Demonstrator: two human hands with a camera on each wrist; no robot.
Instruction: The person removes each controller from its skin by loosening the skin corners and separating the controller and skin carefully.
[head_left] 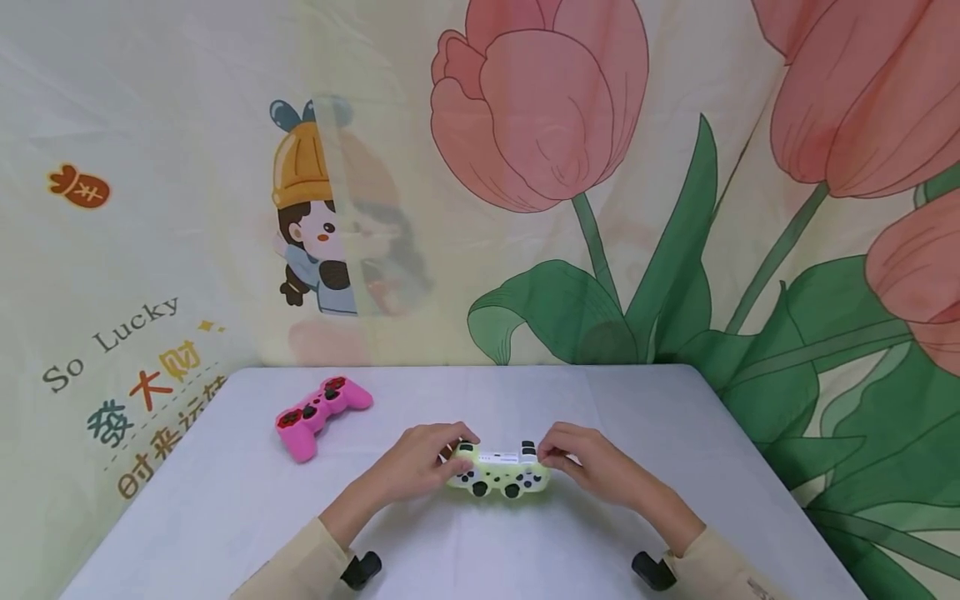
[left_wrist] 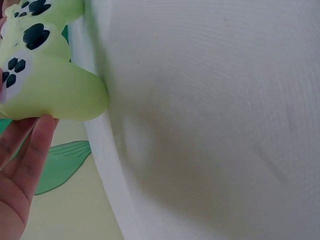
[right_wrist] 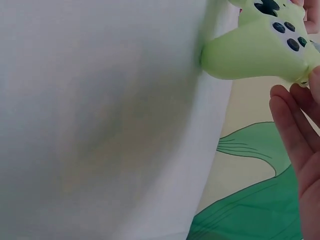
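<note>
On the wall at far left, printed lettering (head_left: 135, 354) reads "So Lucky"; right of it stands a cartoon figure (head_left: 313, 200) in an orange hat. Toward the far left corner of the bench (head_left: 517, 550), a pink controller (head_left: 321, 412) lies aslant, well apart from the hands. Rightward, the left hand (head_left: 420, 458) grips the left end of a pale-green controller (head_left: 498, 477), thumb on its face, fingers behind. This controller is located near the middle of the bench, its buttoned face tilted toward the near side; whether its handles touch the cloth cannot be told. At its right end, the right hand (head_left: 588, 462) pinches the far corner between thumb and fingertips. Farther right, pink tulips (head_left: 855, 100) and green leaves (head_left: 825, 308) cover the wall.
</note>
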